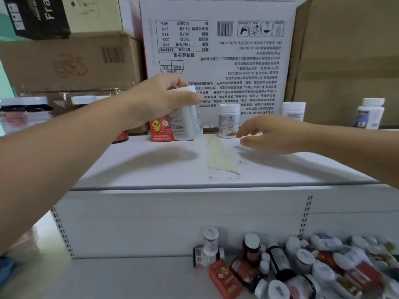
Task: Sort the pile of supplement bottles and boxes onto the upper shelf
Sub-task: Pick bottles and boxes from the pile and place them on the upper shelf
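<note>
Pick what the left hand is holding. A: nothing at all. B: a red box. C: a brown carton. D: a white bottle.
D: the left hand grips a white bottle near its cap, at the back of the upper shelf, beside a red box that it does not hold.

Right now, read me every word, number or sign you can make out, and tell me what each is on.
"Fra": black box, letters sideways, rest cut off.
"营养成分表", "每100克", "1987千焦 24%": white carton, printed upside down.
"SC10741142502464": same carton, small, only roughly legible.
Barcode and handling pictograms: same carton.
Too blurred to read: labels on the bottle in the left hand, the red box and the pile.
</note>
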Available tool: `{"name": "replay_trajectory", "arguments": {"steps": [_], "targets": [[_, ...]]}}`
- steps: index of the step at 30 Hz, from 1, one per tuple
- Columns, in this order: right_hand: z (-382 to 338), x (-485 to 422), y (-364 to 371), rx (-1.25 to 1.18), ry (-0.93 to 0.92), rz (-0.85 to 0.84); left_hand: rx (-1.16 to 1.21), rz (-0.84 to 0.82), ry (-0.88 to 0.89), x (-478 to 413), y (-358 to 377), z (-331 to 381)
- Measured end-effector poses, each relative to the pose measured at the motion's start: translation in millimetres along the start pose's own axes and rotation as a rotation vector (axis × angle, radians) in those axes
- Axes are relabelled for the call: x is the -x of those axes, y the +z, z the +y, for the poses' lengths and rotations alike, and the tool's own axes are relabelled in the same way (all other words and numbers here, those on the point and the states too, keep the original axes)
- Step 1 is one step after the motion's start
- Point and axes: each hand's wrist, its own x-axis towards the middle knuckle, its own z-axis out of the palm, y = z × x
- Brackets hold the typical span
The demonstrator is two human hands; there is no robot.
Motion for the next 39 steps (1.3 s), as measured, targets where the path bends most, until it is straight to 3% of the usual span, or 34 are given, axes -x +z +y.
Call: {"name": "replay_trajectory", "arguments": {"steps": [6, 13, 21, 28, 34, 39], "targets": [[43.9, 19.8, -2.0, 0.014, 0.027, -0.020, -0.014, 0.002, 0.037, -32.7, 44.4, 15.1], [82.3, 21.5, -7.7, -0.046, 0.040, -0.060, -0.058, -0.147, -0.026, -57.9, 77.7, 35.1], [104.1, 18.6, 3.7, -0.076, -0.047, -0.090, -0.366, -0.170, 0.184, -87.9, 106.6, 51.8], [109.5, 17.2, 8.0, -0.117, -0.053, -0.070, -0.639, -0.266, 0.129, -98.4, 117.8, 46.8], [108.7, 18.2, 7.6, -0.131, -0.032, -0.074, -0.685, -0.393, 0.132, -97.8, 120.3, 55.1], [108.2, 18.0, 7.7, -0.125, -0.019, -0.081, -0.707, -0.540, 0.030, -99.3, 106.1, 68.9]]}}
